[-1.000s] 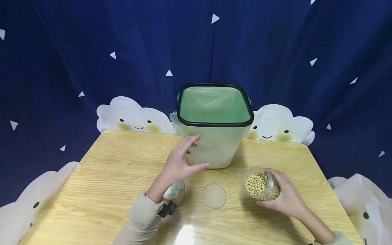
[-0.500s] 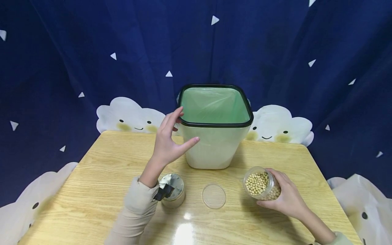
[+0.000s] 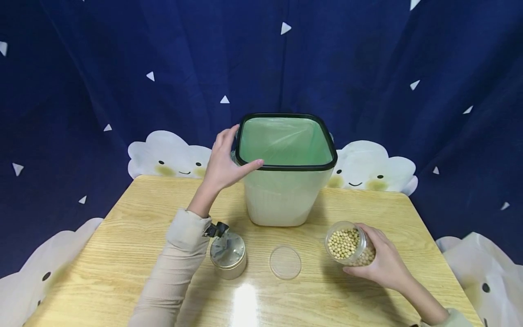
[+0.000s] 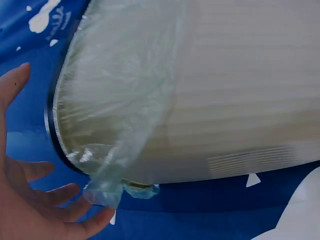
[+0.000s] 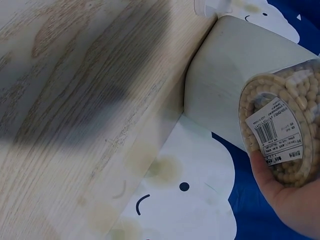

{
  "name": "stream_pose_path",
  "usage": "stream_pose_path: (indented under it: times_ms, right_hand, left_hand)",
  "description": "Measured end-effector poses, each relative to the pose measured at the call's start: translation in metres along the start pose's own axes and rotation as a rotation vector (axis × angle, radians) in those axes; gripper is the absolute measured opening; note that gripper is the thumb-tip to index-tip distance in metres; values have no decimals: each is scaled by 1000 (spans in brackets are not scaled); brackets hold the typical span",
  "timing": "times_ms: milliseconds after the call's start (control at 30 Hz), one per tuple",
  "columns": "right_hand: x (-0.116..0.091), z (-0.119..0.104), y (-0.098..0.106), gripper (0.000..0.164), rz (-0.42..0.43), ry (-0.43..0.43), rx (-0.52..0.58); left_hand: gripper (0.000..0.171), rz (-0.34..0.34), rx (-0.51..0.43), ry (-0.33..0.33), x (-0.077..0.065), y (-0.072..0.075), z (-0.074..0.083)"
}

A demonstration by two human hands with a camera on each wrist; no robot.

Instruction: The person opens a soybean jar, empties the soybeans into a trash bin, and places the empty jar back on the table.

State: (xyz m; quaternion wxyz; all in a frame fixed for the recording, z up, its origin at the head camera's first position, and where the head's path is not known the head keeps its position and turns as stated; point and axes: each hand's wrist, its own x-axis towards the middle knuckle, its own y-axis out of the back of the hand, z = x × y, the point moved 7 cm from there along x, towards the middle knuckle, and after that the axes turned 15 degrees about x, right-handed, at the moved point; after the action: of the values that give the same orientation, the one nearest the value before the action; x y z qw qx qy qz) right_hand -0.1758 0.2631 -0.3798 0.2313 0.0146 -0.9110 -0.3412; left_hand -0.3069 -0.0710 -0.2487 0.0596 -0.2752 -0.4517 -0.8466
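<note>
My right hand grips a clear jar of round pale beans, tilted with its open mouth toward the bin. A white barcode label shows on the jar's base in the right wrist view. My left hand is at the left corner of a pale bin, thumb and fingers spread either side of its black rim. In the left wrist view, the fingertips lie close to the bunched edge of a thin plastic bag hanging over the bin's side; whether they touch it I cannot tell.
A clear round lid lies on the wooden table between bin and front edge. Left of it stands a short round tin, beside my left sleeve. A dark blue curtain with white clouds hangs behind the bin.
My left hand has moved up and left, from in front of the bin to its rim at the left corner. The right hand and jar have stayed in place.
</note>
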Motion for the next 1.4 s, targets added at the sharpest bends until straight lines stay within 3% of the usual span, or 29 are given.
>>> stream_pose_path:
  times_ms: [167, 300, 533, 867, 1400]
  right_hand:
    - [4, 0, 3, 96, 6, -3, 12]
    - [11, -4, 11, 98, 16, -46, 38]
    - [40, -24, 39, 100, 52, -21, 89]
    - [95, -61, 84, 95, 115, 46, 35]
    - [169, -74, 111, 87, 124, -74, 106]
  left_hand:
    - [95, -152, 25, 62, 8, -14, -8]
    - [97, -201, 14, 86, 9, -20, -12]
    - [95, -196, -6, 91, 9, -25, -16]
    - [93, -172, -28, 102, 9, -29, -19]
    - [88, -175, -93, 117, 12, -33, -25]
